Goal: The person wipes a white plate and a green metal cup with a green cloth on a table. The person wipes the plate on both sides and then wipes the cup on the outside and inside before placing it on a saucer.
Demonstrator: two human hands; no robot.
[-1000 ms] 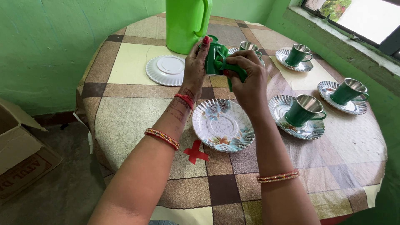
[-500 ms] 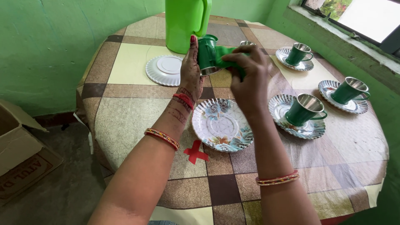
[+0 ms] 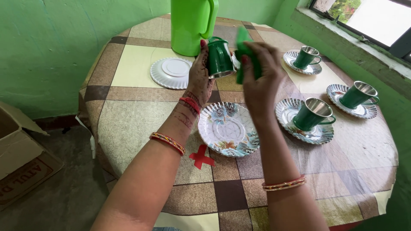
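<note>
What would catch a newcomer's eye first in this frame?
Probably the two hands raised over the table's middle: the left hand holds a green cup, the right hand a green cloth beside it. Below them lies an empty patterned plate; behind stands a tall green jug.

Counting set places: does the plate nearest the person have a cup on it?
No, the silver plate is bare; the left hand holds a green cup above the table.

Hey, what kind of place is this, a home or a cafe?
Probably a room in a home, set for tea: a round table with a checked cloth, green cups on foil plates, a green jug, painted green walls and a cardboard box on the floor.
</note>
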